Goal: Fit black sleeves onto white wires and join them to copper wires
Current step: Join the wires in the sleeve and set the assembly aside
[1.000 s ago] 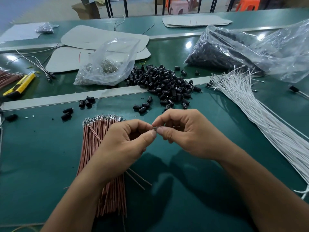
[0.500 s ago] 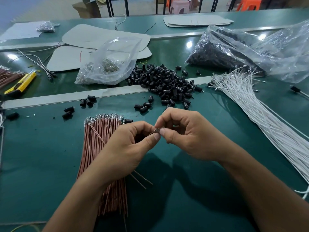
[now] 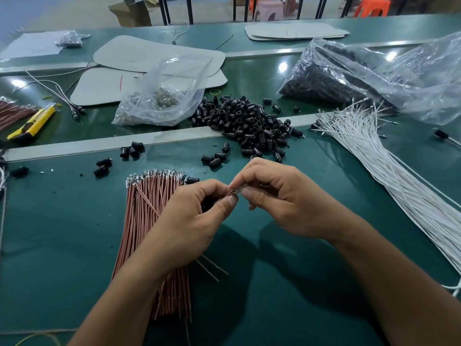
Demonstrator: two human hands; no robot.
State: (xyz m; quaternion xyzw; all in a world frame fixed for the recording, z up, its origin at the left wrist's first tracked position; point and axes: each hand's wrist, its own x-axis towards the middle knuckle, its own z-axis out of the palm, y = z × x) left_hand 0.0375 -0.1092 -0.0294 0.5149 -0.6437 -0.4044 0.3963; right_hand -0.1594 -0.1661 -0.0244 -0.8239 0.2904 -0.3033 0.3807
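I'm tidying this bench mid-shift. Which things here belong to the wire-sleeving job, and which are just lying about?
For the job: copper wires, white wires, loose black sleeves, and the small metal piece that left hand and right hand pinch.
Lying about: yellow knife, grey sheets, cardboard box, pink stool.

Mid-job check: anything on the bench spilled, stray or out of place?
Mostly tidy. The loose black sleeves lie spread across the metal divider strip, with strays scattered left toward the copper wire bundle. A few copper wires angle out from its right side.
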